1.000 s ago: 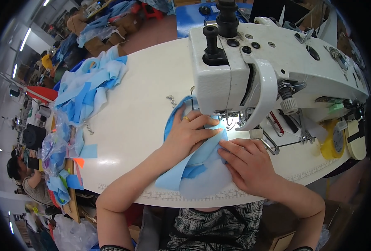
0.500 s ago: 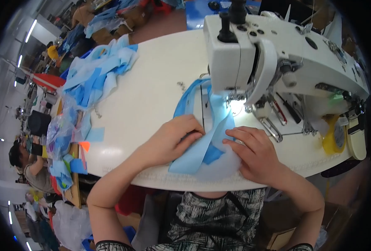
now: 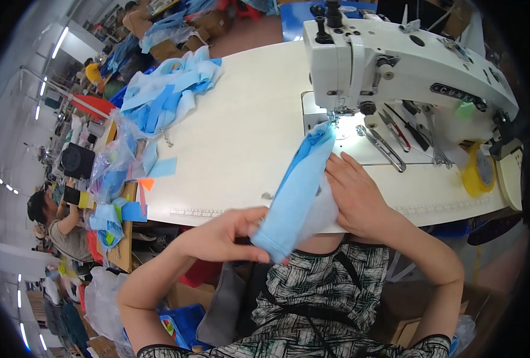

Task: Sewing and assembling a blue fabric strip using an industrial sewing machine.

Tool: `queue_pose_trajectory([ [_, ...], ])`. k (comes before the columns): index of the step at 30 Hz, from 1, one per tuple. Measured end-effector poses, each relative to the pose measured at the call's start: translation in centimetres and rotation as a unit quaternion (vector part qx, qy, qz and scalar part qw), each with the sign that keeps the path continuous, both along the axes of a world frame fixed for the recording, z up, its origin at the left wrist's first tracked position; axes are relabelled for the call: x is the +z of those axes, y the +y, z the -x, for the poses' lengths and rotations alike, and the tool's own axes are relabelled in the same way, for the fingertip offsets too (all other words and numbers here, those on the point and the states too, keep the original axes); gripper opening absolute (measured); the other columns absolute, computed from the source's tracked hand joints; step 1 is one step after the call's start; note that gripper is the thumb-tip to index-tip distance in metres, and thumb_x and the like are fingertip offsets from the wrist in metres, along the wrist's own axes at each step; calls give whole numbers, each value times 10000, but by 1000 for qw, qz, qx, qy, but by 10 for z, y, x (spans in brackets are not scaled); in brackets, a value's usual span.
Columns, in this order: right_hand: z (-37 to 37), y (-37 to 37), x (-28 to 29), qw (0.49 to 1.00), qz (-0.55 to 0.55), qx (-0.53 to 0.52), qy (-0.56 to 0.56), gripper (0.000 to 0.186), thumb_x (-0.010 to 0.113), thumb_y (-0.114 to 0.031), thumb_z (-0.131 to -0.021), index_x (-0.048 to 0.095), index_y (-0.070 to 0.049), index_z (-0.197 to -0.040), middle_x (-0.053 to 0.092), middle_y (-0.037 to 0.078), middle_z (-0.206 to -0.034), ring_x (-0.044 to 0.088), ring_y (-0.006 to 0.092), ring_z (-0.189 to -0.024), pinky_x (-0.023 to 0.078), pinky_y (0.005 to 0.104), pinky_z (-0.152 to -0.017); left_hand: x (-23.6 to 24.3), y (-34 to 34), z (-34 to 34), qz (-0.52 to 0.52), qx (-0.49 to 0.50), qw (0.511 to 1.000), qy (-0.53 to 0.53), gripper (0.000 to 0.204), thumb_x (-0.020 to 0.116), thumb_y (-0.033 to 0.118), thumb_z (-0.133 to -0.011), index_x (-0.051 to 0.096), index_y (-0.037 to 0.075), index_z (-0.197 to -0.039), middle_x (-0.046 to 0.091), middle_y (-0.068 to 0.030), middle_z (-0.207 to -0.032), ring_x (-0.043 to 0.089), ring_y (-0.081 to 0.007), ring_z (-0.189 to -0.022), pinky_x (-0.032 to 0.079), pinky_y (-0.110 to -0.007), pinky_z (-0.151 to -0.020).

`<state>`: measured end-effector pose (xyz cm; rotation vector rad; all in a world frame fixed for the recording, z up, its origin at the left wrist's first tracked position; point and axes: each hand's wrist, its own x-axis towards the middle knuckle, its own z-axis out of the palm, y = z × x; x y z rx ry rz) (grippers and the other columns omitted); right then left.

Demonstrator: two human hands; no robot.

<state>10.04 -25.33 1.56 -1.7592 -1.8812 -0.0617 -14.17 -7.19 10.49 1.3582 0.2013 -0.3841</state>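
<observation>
Cloth strip [image 3: 299,191], long axis slanting up-right, far end at presser foot [image 3: 334,116]

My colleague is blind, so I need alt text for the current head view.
A person's left hand holds the near end of light-blue fabric whose far end reaches a white sewing machine; the right hand rests along the fabric's right side. A fabric pile lies farther left on the pale table.
</observation>
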Motion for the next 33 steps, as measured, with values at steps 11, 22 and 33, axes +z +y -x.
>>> queue_pose_trajectory([
  [11,8,6,-7,997,-41,-55,-21,570,678,-16,-770,599,21,-1333,578,249,-1413,520,423,-1377,363,522,-1209,-29,-20,-42,70,131,989,-6,736,674,30,-1024,215,-6,-1598,721,-213,-1256,728,-281,-1166,579,-368,-1003],
  [22,25,-25,-4,981,-149,-75,103,401,695,-35,-701,727,-27,-1100,614,92,-926,623,304,-864,533,392,-720,-49,-16,-27,145,31,989,-3,557,745,-83,-936,525,-46,-1447,739,-137,-1226,729,-154,-1090,589,-287,-937],
  [33,30,-19,-8,981,-50,19,185,441,768,-91,-685,662,30,-1095,602,173,-1151,570,369,-1101,510,445,-918,-59,-27,-31,179,-25,983,-38,453,700,-86,-969,589,-28,-1404,711,-76,-1256,662,-110,-1155,548,-257,-973],
])
